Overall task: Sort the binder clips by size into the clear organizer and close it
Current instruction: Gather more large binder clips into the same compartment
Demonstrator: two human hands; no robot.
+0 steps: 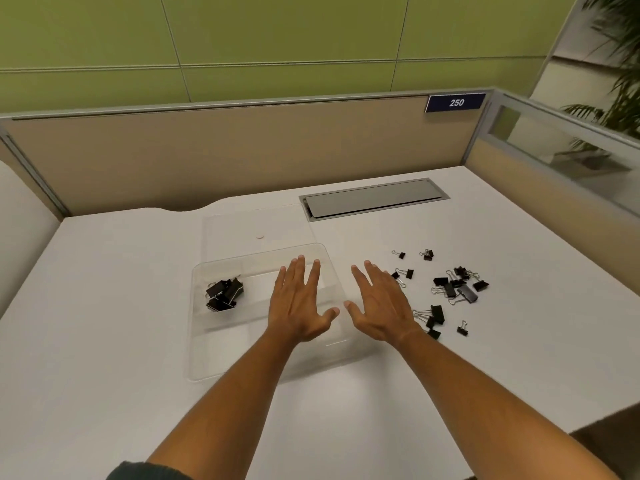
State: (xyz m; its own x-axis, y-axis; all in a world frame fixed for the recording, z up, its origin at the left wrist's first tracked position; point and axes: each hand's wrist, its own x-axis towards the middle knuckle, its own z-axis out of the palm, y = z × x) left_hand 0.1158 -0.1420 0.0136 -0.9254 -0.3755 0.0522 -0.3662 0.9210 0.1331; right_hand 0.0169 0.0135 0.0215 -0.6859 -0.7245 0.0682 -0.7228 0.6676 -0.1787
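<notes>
Clear organizer (242, 368) sits open on the white worktop (104, 306) with big binder clips (223, 293) inside — both grips, left hand (300, 306) and right hand (381, 306), hover flat and empty — loose clips (453, 289) lie right.

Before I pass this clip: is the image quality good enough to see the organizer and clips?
Head view: even, soft lighting with faint shadows; wide-angle bending curves the partition; the clear organizer shows only by faint edges against the white desk; loose clips and clips in the organizer read sharp enough, though small ones are slightly soft; both hands unblurred.
</notes>
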